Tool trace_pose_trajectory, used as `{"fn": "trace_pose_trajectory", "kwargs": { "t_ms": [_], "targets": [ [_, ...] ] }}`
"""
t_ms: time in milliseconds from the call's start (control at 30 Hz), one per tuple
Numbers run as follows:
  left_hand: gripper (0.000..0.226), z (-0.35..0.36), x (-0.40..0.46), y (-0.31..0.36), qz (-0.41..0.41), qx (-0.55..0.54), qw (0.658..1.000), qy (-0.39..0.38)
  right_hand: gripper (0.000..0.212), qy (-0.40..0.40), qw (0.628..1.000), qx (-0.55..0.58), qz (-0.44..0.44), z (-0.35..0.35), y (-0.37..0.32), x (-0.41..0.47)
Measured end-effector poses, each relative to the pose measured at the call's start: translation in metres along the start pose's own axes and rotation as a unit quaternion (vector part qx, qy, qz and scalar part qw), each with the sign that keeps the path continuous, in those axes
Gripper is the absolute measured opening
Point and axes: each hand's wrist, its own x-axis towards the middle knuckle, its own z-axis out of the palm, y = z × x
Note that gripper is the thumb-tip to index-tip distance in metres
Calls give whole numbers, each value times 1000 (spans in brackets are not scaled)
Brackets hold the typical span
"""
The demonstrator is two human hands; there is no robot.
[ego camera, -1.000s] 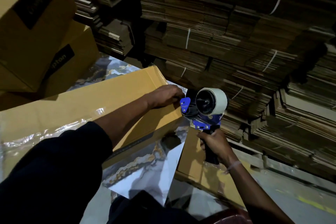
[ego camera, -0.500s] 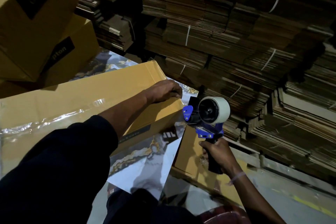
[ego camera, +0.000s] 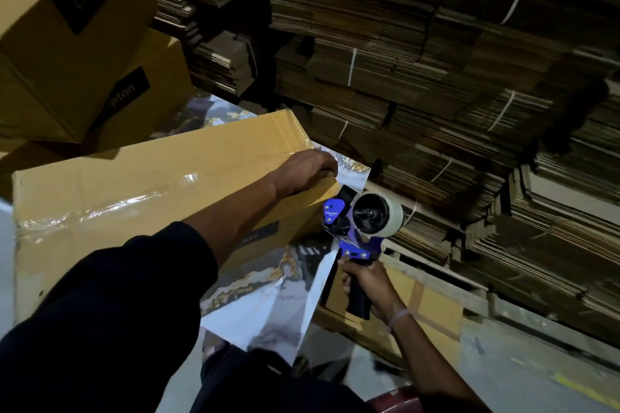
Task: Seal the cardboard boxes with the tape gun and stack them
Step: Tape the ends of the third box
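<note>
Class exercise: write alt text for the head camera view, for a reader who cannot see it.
A person's left hand presses on the end of a taped cardboard box, while the right hand grips a blue tape gun just off that end. Bundles of flat cardboard are piled behind.

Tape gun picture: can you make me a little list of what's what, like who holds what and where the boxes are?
Tape gun: blue, with a roll of tape, just off the box's right end
Right hand: grips the tape gun's black handle
Left hand: rests on the right end of the big box
Big box: shiny clear tape runs along its top
Stacked boxes: piled at upper left
Flat cardboard bundles: tied, stacked behind
</note>
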Motion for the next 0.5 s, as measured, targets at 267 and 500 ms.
{"fn": "trace_pose_trajectory", "kwargs": {
  "t_ms": [267,500],
  "targets": [
    [22,32,-17,-21,-24,-36,999,-2,30,-57,996,65,12,21,10,17],
    [30,34,-19,-23,-25,-10,1000,-8,11,-9,999,37,16,18,15,27]
  ]
}}
